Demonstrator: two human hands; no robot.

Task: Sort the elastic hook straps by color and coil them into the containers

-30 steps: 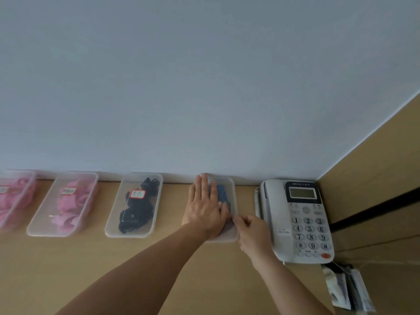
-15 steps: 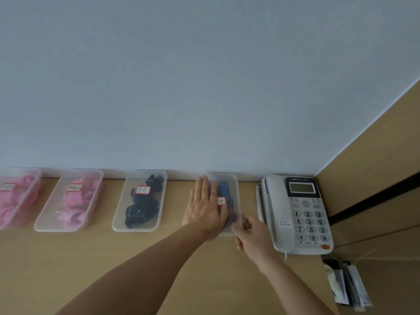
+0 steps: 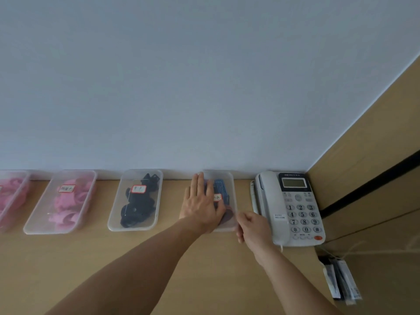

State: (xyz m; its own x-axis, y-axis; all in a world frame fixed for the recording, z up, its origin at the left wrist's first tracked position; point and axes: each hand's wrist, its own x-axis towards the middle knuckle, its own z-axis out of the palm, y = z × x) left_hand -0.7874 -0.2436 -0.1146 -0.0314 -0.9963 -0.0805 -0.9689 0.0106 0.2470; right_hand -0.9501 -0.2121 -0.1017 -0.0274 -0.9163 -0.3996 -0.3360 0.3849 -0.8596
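L hand (image 3: 200,206) flat on box (image 3: 230,176); label (image 3: 217,197) unreadable.

Rightmost container (image 3: 225,174): against the wall (image 3: 204,87), just left of the telephone (image 3: 293,208).
Left hand (image 3: 201,206): flat on it.
Right hand (image 3: 253,226): between the two.

Flat left hand (image 3: 201,206) on container (image 3: 230,178); right hand (image 3: 253,226) seemingly pinching rim.

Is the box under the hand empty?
Not empty. Blue straps show through the clear container, beside the flat left hand resting on it.
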